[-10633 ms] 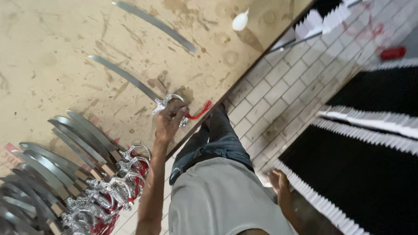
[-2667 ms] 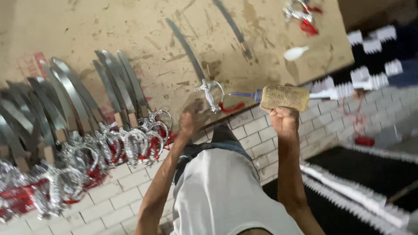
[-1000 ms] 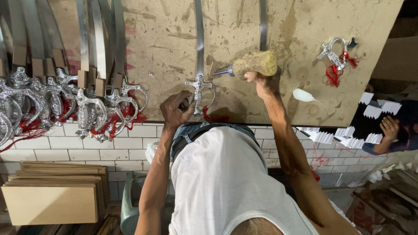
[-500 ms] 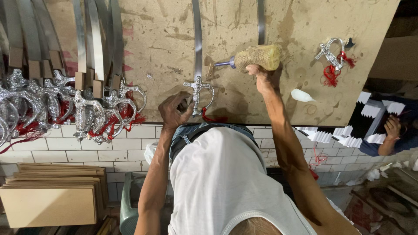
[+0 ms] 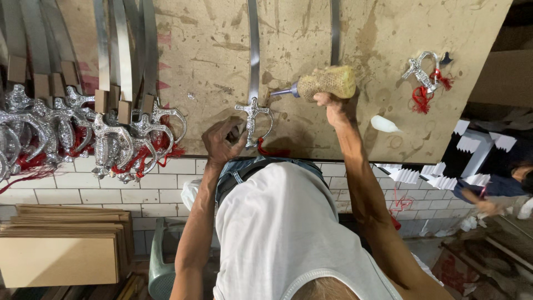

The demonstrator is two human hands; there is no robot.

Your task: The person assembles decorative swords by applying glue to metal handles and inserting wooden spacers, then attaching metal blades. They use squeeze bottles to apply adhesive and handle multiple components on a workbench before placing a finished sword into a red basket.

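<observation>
The right hand (image 5: 333, 108) has moved its hammer (image 5: 322, 83) closer to the sword hilt (image 5: 252, 114); the left hand (image 5: 222, 141) fingers still pinch the hilt on the worktop (image 5: 222, 50).

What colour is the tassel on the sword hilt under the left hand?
Red, beside the silver hilt near the left hand; head view.

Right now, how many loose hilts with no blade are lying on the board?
1: a silver hilt with a red tassel lies alone at the board's upper right. Every other hilt carries a blade. More could lie beyond the frame edges.
</observation>
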